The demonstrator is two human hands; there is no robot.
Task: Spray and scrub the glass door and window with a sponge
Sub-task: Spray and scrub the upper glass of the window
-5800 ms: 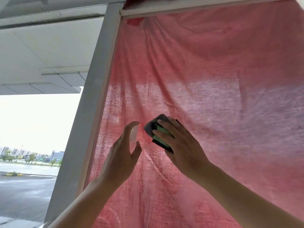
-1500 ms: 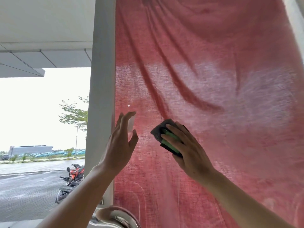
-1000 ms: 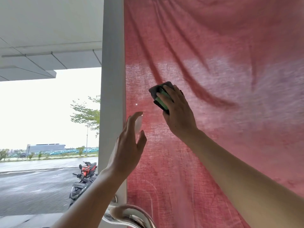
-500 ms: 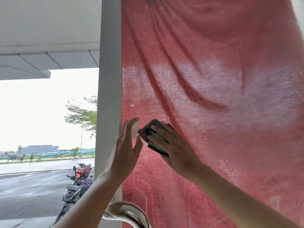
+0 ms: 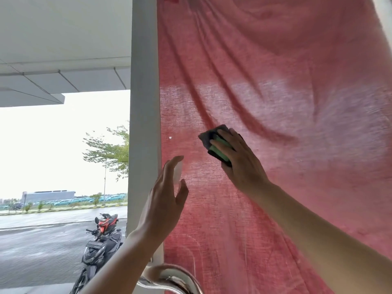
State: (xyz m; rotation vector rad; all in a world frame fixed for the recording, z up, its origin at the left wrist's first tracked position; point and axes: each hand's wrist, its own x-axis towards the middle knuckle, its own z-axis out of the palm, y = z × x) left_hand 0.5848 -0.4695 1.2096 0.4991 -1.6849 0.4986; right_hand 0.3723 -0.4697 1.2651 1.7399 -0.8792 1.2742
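Sponge (image 5: 221, 154) in R hand (image 5: 239, 164); L hand (image 5: 164, 202) pinches whitish item (image 5: 178, 171).

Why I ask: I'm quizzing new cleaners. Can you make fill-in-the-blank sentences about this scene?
1. The right hand grips a green ____.
2. The left hand is raised ____ than the right hand.
3. The motorcycle is parked to the ____ of the white frame.
Missing words: sponge; lower; left.

green sponge (image 5: 219, 152), dark scrub face against the glass door (image 5: 297, 102) — flat on the pane, near its left edge.
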